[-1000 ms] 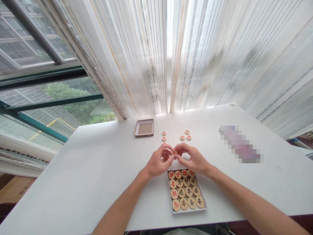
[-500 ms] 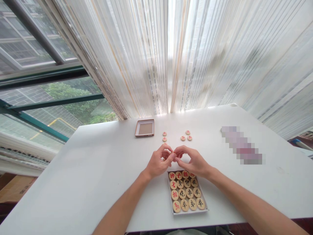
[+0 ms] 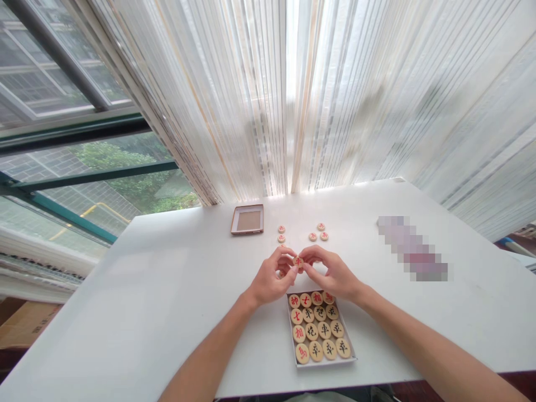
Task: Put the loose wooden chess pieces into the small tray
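Between the fingertips of both hands is a round wooden Chinese chess piece [image 3: 297, 262], its red character facing me. My left hand [image 3: 273, 276] pinches it from the left, and my right hand [image 3: 329, 274] from the right. Just below the hands lies an open box [image 3: 326, 363] with rows of chess pieces, some lettered red and some black. My right hand partly overlaps the box's top right corner. Beyond my left hand, a column of red-lettered pieces [image 3: 281, 238] runs toward me, its near end partly hidden by the fingers.
Three red-lettered pieces [image 3: 321, 227] lie beyond my right hand. An upturned box lid [image 3: 248, 219] rests near the far edge of the white table [image 3: 167, 290]. A pixelated, blurred-out object [image 3: 412, 248] is at the right. Striped curtains [image 3: 288, 100] hang behind, with a window at left.
The chess piece has been tilted up between the fingers, so its red character now shows. Both hands stay in nearly the same place.
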Demonstrator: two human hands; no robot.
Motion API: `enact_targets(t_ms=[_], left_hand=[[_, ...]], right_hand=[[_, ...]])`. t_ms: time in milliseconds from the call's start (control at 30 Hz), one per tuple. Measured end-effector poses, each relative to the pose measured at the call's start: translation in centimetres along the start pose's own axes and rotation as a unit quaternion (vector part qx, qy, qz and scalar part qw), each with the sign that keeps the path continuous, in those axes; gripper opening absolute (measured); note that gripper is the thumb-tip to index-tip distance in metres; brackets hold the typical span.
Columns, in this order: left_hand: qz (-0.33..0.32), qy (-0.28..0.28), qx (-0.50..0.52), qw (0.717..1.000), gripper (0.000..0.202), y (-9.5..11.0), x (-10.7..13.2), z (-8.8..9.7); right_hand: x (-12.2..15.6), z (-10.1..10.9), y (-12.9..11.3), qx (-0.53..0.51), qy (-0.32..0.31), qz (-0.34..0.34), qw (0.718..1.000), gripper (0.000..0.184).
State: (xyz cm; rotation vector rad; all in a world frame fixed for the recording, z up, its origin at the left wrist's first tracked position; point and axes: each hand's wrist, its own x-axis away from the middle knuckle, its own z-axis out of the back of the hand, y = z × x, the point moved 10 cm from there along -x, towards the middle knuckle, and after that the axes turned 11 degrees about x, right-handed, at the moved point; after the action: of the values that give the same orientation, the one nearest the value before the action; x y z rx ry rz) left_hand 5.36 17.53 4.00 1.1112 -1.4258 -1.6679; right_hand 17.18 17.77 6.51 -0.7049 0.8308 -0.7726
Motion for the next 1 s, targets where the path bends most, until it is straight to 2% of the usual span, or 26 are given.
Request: enact_targets(t_ms=[167,467,767,1000], left_hand=[[-0.008,0.003,-0.008,1.000,0.024,0.2,-0.1,0.0],[0.002,0.044,0.000,0.999,0.022,0.1,-0.1,0.6],[-0.006,0.010,0.010,1.000,0.023,0.3,0.0,0.3],[-0.014,-0.001,-0.042,0.999,0.024,0.8,0.1,-0.2]], right_hand=[[0.1,-0.2,-0.1,0.001,-0.005,0.002,1.000,0.015],[0.1,-0.5,-0.8,0.034,-0.004,0.020,0.999,0.017],[0.0,0.1,-0.2,0.012,0.012,-0.006,1.000,0.017],[-0.1,0.1,0.6,-0.013,0.012,-0.037,0.999,0.016]])
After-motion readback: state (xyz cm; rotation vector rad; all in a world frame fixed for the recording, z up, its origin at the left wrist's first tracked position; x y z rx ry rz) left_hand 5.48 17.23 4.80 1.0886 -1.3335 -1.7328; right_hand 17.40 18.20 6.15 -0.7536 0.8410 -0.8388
